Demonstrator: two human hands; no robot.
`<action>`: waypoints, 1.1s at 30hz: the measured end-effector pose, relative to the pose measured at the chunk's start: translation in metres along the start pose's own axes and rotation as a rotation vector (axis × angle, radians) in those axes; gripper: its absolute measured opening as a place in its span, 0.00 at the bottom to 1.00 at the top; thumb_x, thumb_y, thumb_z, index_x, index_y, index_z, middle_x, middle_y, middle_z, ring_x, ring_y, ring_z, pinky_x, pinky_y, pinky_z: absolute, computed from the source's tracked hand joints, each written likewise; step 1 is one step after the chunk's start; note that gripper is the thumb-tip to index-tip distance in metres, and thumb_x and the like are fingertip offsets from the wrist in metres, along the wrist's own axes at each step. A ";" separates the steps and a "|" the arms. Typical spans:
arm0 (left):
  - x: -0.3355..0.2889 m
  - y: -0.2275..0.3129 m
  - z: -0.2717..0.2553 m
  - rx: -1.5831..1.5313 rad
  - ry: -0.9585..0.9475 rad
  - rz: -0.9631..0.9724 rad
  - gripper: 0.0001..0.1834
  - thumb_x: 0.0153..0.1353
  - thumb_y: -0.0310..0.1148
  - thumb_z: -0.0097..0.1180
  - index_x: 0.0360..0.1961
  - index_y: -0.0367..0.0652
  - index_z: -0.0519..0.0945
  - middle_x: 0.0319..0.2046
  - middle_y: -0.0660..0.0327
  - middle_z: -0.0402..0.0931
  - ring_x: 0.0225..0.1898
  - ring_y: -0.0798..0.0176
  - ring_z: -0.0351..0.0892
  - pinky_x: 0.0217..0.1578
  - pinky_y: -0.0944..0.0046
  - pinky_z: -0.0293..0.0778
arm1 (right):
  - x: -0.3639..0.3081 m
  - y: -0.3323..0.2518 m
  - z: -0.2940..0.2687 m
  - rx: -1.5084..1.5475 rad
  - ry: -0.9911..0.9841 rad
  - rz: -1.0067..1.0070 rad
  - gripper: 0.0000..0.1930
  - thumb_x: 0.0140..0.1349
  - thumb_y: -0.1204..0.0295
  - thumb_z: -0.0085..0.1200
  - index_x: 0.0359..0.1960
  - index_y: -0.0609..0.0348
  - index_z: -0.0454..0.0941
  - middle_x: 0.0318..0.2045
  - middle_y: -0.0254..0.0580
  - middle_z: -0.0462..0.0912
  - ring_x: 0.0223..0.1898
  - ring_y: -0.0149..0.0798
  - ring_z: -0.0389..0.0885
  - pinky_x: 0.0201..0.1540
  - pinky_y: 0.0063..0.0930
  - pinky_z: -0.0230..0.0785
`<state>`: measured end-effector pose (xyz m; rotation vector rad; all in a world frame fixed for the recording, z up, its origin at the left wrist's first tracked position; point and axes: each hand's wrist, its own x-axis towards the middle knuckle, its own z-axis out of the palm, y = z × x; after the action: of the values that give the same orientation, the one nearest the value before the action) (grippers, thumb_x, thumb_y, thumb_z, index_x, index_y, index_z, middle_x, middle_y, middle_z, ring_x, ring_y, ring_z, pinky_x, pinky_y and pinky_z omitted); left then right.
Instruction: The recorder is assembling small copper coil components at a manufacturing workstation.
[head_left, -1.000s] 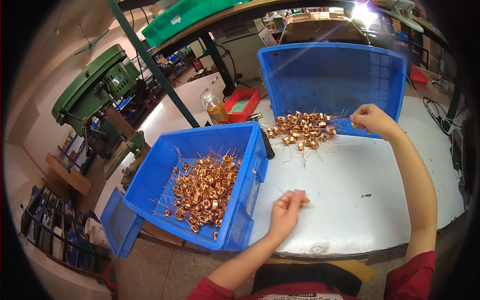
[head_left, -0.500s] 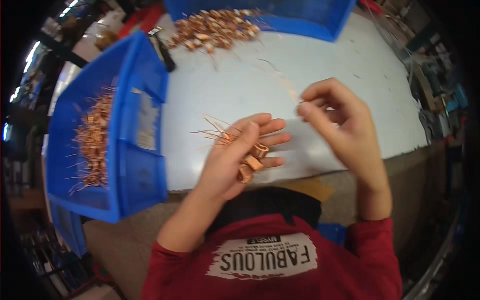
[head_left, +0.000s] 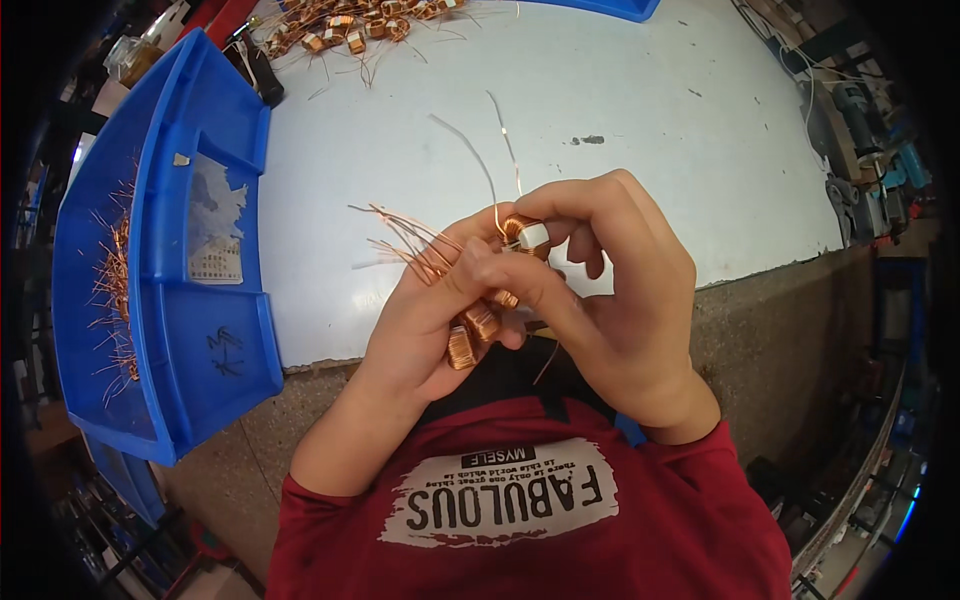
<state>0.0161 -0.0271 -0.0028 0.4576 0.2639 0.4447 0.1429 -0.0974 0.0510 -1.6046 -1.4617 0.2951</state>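
My left hand (head_left: 405,325) is closed around several copper-wire coils (head_left: 480,322), their long thin leads sticking out past the thumb to the upper left. Between the thumb and fingers of my right hand (head_left: 635,280) is a ring-shaped coil (head_left: 527,236) wound with copper wire, with a white patch on its side. Two of its leads rise above my fingers over the table. Both hands meet at the table's near edge, the right fingertips touching or almost touching the left thumb. Some of the left fingers are hidden behind the coils and my right hand.
A blue bin (head_left: 150,300) with many coils (head_left: 120,290) inside stands on the left. More coils (head_left: 355,35) lie piled at the back of the white table (head_left: 680,190), near another blue bin (head_left: 630,8). A dark tool-like object (head_left: 260,70) lies by the left bin.
My right hand has moved left and down to my left hand, bringing a coil with it. The left fingers have curled in from spread. The view has shifted, so the bins appear further left and up.
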 end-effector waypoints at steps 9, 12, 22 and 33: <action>-0.006 0.002 0.005 -0.180 0.122 -0.024 0.16 0.59 0.28 0.52 0.48 0.39 0.69 0.38 0.51 0.74 0.32 0.63 0.77 0.20 0.74 0.73 | 0.003 0.024 -0.039 0.131 0.150 -0.005 0.09 0.51 0.79 0.54 0.35 0.63 0.74 0.32 0.38 0.73 0.31 0.30 0.65 0.36 0.20 0.58; -0.007 0.000 0.003 -0.222 0.078 -0.012 0.16 0.58 0.27 0.54 0.47 0.39 0.69 0.39 0.49 0.74 0.34 0.60 0.77 0.20 0.73 0.73 | -0.008 0.057 -0.041 0.273 0.020 0.152 0.19 0.46 0.76 0.61 0.42 0.60 0.74 0.37 0.38 0.77 0.35 0.31 0.72 0.39 0.20 0.63; -0.017 -0.010 -0.002 -0.205 -0.056 -0.038 0.15 0.55 0.24 0.57 0.44 0.38 0.72 0.40 0.46 0.73 0.35 0.53 0.78 0.22 0.72 0.76 | -0.029 0.050 0.021 1.101 -0.178 0.114 0.50 0.27 0.82 0.68 0.60 0.61 0.56 0.45 0.51 0.77 0.39 0.37 0.76 0.41 0.19 0.64; -0.017 -0.009 0.004 0.006 0.060 -0.095 0.15 0.54 0.24 0.58 0.44 0.35 0.72 0.35 0.45 0.75 0.35 0.50 0.80 0.31 0.64 0.81 | -0.027 0.057 0.011 1.088 -0.106 0.027 0.49 0.32 0.89 0.63 0.62 0.62 0.51 0.43 0.47 0.79 0.38 0.35 0.77 0.44 0.21 0.64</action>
<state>0.0055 -0.0439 -0.0014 0.4360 0.3434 0.3657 0.1657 -0.1095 -0.0078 -0.7160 -1.0247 0.9991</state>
